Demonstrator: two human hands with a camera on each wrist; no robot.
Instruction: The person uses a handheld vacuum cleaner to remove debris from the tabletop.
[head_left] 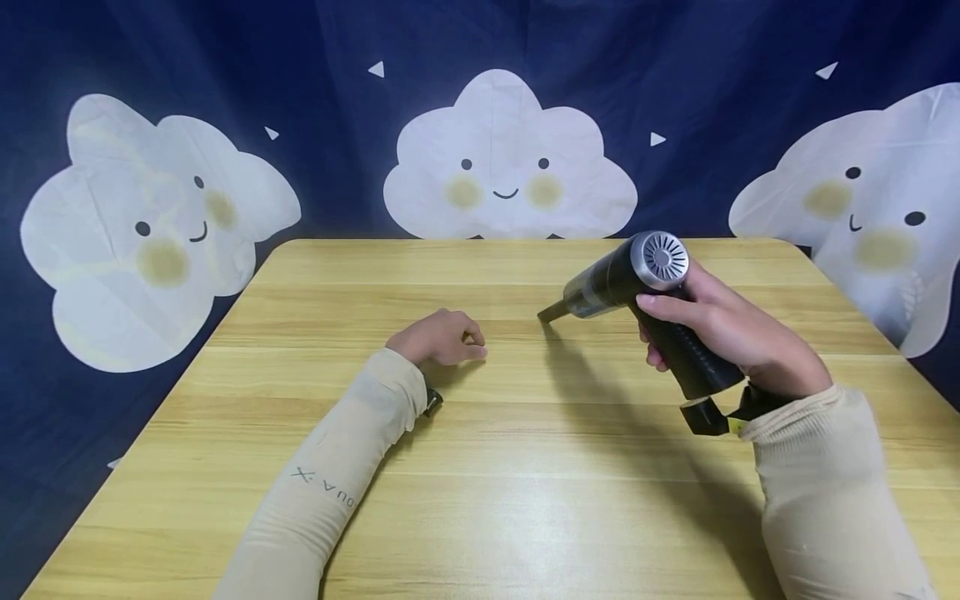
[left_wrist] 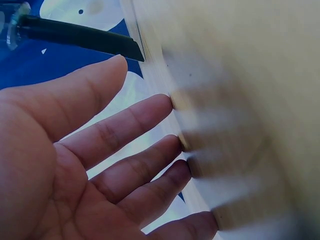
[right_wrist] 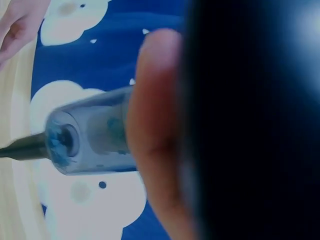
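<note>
My right hand (head_left: 727, 325) grips a black handheld vacuum cleaner (head_left: 611, 279) by its handle, thumb along the side below the silver vented end. Its narrow crevice nozzle (head_left: 555, 312) points down and left, its tip close over the tabletop. Through the clear dust cup (right_wrist: 95, 132) in the right wrist view, bluish bits show inside. My left hand (head_left: 442, 337) holds nothing, its fingers loosely bent and fingertips right at the wood, left of the nozzle. The left wrist view has the palm (left_wrist: 60, 190) facing the camera, with the nozzle above the thumb.
The light wood table (head_left: 480, 500) spreads under both arms. A dark blue curtain (head_left: 330, 167) with white smiling clouds hangs behind its far edge. A few tiny dark specks lie on the wood near the fingertips in the left wrist view. Black wrist-camera straps circle both wrists.
</note>
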